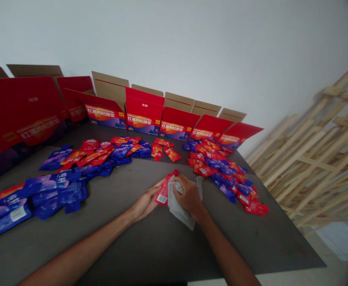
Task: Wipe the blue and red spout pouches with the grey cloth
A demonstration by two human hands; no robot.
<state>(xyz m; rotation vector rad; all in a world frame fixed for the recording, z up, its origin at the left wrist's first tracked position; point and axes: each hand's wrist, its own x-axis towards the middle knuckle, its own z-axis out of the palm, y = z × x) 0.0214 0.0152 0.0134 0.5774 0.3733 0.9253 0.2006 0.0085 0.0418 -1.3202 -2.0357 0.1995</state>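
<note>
Left hand (146, 202) under a red pouch (162, 192), right hand (188, 195) pressing a white cloth (180, 210).

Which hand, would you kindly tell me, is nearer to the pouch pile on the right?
Right: the right hand, on the white cloth, is left of the pile; the left hand is farther left.

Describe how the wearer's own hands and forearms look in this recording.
The left hand and right hand are both ungloved. The left forearm and right forearm are bare as far as the view reaches, with no sleeve, watch or bracelet showing. Small details, such as fingernails, are too blurred to tell.
</note>
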